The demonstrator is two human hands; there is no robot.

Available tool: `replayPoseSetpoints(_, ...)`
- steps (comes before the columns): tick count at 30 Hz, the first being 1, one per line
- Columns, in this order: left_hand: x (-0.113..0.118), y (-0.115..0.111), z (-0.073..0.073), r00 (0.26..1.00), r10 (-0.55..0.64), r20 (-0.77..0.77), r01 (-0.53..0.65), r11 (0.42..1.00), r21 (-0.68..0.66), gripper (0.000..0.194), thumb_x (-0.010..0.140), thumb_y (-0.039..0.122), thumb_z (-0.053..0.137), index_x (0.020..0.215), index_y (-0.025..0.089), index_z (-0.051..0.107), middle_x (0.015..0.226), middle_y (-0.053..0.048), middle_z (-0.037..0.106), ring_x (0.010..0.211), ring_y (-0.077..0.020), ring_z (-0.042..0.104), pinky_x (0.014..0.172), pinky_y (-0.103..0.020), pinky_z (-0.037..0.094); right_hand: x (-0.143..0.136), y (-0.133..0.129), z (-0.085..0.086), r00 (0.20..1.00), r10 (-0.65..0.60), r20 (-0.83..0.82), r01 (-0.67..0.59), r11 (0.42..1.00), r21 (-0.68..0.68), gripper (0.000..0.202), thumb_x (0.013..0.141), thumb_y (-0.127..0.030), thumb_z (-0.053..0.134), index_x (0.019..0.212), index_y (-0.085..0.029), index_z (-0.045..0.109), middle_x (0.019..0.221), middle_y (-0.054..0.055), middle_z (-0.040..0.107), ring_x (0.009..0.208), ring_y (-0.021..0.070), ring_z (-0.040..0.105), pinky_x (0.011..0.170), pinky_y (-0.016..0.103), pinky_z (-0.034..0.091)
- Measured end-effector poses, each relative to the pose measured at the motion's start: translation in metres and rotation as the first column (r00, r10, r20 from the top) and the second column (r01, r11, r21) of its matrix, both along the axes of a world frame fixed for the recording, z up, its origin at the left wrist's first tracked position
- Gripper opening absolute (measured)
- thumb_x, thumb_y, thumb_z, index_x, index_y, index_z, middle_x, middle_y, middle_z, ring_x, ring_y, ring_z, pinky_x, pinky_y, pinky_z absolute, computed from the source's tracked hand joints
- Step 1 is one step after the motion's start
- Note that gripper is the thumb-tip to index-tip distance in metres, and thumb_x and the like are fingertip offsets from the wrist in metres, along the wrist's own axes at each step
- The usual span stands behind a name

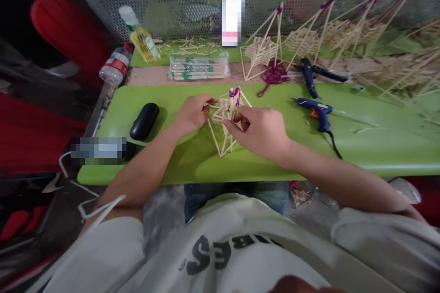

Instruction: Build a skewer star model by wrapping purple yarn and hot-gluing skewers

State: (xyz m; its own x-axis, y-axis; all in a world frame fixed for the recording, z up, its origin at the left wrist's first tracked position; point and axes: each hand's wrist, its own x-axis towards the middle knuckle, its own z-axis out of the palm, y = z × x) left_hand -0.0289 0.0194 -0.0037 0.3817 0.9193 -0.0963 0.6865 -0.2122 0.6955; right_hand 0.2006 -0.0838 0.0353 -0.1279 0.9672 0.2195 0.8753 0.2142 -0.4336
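Note:
A small pyramid-shaped frame of thin wooden sticks (222, 153) stands on the green tabletop in front of me, with purple thread (235, 93) wound at its peak. My left hand (194, 113) is closed on the left side of the frame, thumb and fingertips pinching it at a stick. From the right, my right hand (264, 130) reaches to the inner part, its fingers curled and thumb close to the sticks. What those right fingers pinch is hidden.
Right of the hands lies a blue glue gun (319, 111) with a cord; another dark glue gun (308, 78) lies behind it. Several similar stick frames (263, 50), purple thread (274, 73), packaged sticks (199, 67), a phone (232, 17), bottles (142, 41) and a black case (145, 121) surround the workspace.

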Motion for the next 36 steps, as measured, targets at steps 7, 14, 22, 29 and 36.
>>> replayPoseSetpoints(7, -0.003, 0.001, 0.013, 0.988, -0.026, -0.153, 0.036, 0.998, 0.061, 0.033, 0.105, 0.013, 0.069, 0.126, 0.020, 0.093, 0.127, -0.011, 0.094, 0.108, -0.0298, 0.084, 0.106, -0.048, 0.067, 0.000, 0.004, -0.005, 0.967, -0.121, -0.223, 0.153, 0.979, 0.132, 0.038, 0.094, -0.035, 0.077, 0.128, -0.025, 0.063, 0.095, 0.002, 0.078, 0.068, 0.0179, 0.057, 0.068, 0.038, 0.039)
replayPoseSetpoints(14, -0.010, 0.004, 0.006, 0.995, 0.045, -0.084, -0.034, 0.991, 0.127, 0.032, 0.106, 0.016, 0.067, 0.122, 0.021, 0.093, 0.132, -0.013, 0.093, 0.113, -0.0303, 0.085, 0.107, -0.047, 0.068, 0.002, 0.019, 0.014, 0.988, -0.048, -0.150, 0.080, 0.973, 0.215, 0.038, 0.102, -0.035, 0.076, 0.138, -0.025, 0.074, 0.092, 0.004, 0.084, 0.072, 0.0208, 0.066, 0.070, 0.037, 0.040)
replayPoseSetpoints(22, -0.013, 0.008, 0.000, 0.992, 0.100, -0.076, -0.088, 0.984, 0.152, 0.029, 0.106, 0.028, 0.069, 0.125, 0.022, 0.091, 0.129, -0.013, 0.093, 0.108, -0.0302, 0.083, 0.101, -0.046, 0.067, 0.012, 0.029, 0.036, 0.981, 0.011, -0.195, 0.025, 0.983, 0.181, 0.007, 0.101, -0.026, 0.081, 0.095, -0.025, 0.077, 0.084, 0.003, 0.078, 0.073, 0.0201, 0.066, 0.070, 0.037, 0.045)
replayPoseSetpoints(29, -0.011, 0.008, 0.001, 0.986, 0.154, -0.069, -0.143, 0.979, 0.145, 0.022, 0.103, 0.031, 0.074, 0.118, 0.023, 0.089, 0.124, -0.013, 0.092, 0.108, -0.0314, 0.081, 0.103, -0.048, 0.064, 0.036, 0.044, 0.067, 0.988, 0.061, -0.142, -0.032, 0.980, 0.198, 0.018, 0.107, -0.036, 0.086, 0.093, -0.028, 0.078, 0.085, 0.005, 0.078, 0.075, 0.0221, 0.065, 0.077, 0.043, 0.051)
replayPoseSetpoints(36, -0.011, 0.007, -0.002, 0.988, 0.144, 0.054, -0.149, 0.983, 0.110, 0.029, 0.114, 0.043, 0.063, 0.103, 0.024, 0.082, 0.113, -0.011, 0.090, 0.099, -0.0279, 0.079, 0.092, -0.043, 0.062, 0.060, 0.062, 0.111, 0.996, 0.027, -0.081, -0.013, 0.984, 0.177, 0.016, 0.094, -0.017, 0.098, 0.089, -0.022, 0.083, 0.071, 0.000, 0.070, 0.068, 0.0136, 0.059, 0.072, 0.037, 0.043)
